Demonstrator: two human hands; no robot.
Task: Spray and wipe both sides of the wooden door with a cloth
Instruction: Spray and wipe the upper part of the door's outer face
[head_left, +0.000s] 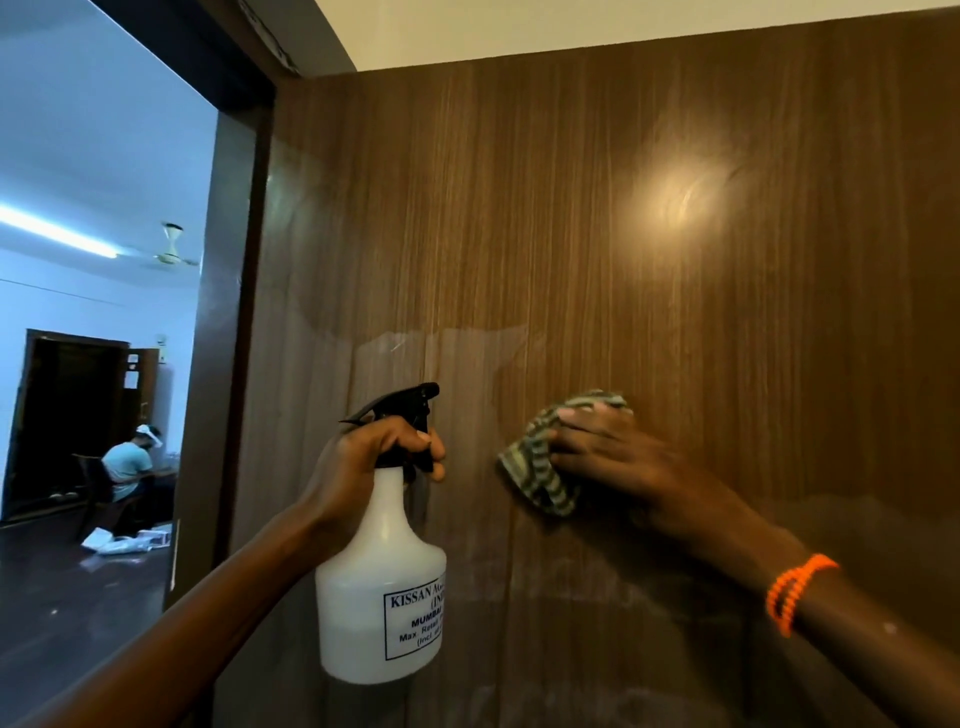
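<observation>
Close ahead, brown wooden door (649, 260) with vertical grain, filling centre and right — smeared damp streaks low down, a soft glare spot high right. Right hand (613, 447) flat on a striped green cloth (540, 467), fingers nearly together, pressing it to the panel. Left hand (374, 452) curled round the neck of a white spray bottle (379, 587), forefinger at the black trigger. Door edge at left beside the dark frame (236, 218) — beyond it an open room with a seated person (130, 467).
</observation>
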